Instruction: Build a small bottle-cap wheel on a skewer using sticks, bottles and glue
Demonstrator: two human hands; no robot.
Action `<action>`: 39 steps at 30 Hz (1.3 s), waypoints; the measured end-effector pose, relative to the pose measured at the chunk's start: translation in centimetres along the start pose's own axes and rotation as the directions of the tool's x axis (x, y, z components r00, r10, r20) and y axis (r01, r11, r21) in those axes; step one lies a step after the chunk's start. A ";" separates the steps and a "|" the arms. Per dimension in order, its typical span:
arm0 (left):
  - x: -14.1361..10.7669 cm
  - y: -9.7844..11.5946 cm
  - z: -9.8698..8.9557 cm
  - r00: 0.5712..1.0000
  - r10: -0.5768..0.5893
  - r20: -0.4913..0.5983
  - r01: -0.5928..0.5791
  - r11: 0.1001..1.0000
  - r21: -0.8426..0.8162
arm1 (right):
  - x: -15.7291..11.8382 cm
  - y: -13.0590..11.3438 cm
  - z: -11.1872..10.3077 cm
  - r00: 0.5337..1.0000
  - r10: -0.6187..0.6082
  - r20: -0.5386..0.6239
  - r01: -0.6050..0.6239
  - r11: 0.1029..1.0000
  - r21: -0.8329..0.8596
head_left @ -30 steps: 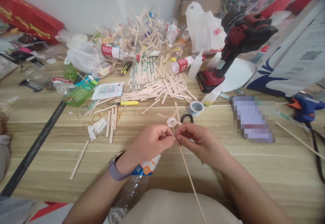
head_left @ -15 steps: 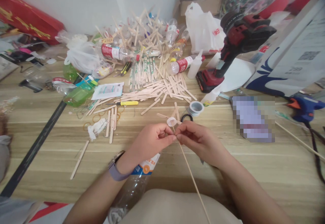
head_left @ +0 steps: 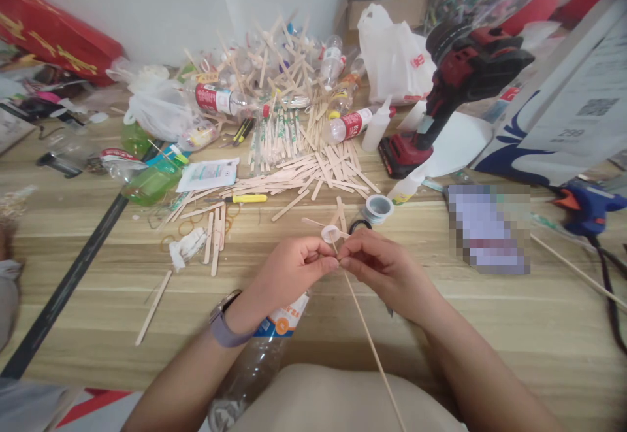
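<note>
My left hand (head_left: 304, 263) and my right hand (head_left: 381, 267) meet above the table, thumbs and forefingers pinched together around a long thin wooden skewer (head_left: 367, 327). The skewer slopes down from the fingers toward my body. Just beyond the fingertips, at its upper end, sits a small round white piece, perhaps a bottle cap (head_left: 329, 232). Thin wooden strips (head_left: 312, 223) show around it; whether they join it, I cannot tell. Under my left wrist lies a clear plastic bottle (head_left: 259, 366) with a blue and orange label. My fingers hide the exact grip point.
Craft sticks (head_left: 304, 174) lie heaped in front, with bottles behind. A yellow utility knife (head_left: 249, 199), a tape roll (head_left: 379, 209), a red cordless drill (head_left: 409, 154), a phone-like blurred slab (head_left: 487, 229) and a blue glue gun (head_left: 590, 206) surround the work area.
Almost nothing differs. Both hands keep their pinch on the skewer, with only a very slight shift of the fingers and the white piece.
</note>
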State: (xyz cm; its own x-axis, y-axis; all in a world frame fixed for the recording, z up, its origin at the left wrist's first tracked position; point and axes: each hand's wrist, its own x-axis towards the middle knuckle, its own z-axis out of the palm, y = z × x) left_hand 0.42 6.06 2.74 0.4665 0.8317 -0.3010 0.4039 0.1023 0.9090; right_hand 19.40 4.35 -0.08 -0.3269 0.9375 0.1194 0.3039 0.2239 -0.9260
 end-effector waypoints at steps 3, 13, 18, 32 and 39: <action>0.0 0.1 0.2 1.000 -0.013 -0.022 0.013 1.000 0.003 | 0.0 0.0 0.1 0.999 -0.018 -0.030 0.017 0.999 -0.034; 0.0 -0.1 0.2 0.997 -0.060 -0.049 0.051 0.987 -0.152 | 0.0 -0.2 0.5 0.983 -0.126 -0.131 0.120 0.992 -0.049; -0.1 -0.4 0.2 0.999 -0.006 -0.036 0.002 0.994 -0.105 | -0.1 0.3 0.8 0.995 0.035 -0.096 -0.023 0.992 0.124; 0.0 -0.6 0.3 0.988 0.092 -0.124 -0.083 0.994 0.071 | 0.1 0.4 0.9 0.978 0.208 0.006 -0.190 0.881 0.434; -0.3 -0.7 0.8 0.950 0.193 -0.245 -0.122 0.953 0.279 | 0.2 -0.1 0.9 0.958 0.280 0.062 -0.264 0.777 0.572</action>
State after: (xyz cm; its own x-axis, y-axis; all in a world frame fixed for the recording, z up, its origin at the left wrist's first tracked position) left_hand 0.60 5.30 1.94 0.3287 0.9436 -0.0398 0.5476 -0.1561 0.8221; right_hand 18.51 4.31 -0.31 -0.2831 0.9444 -0.1669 -0.1899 -0.2258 -0.9555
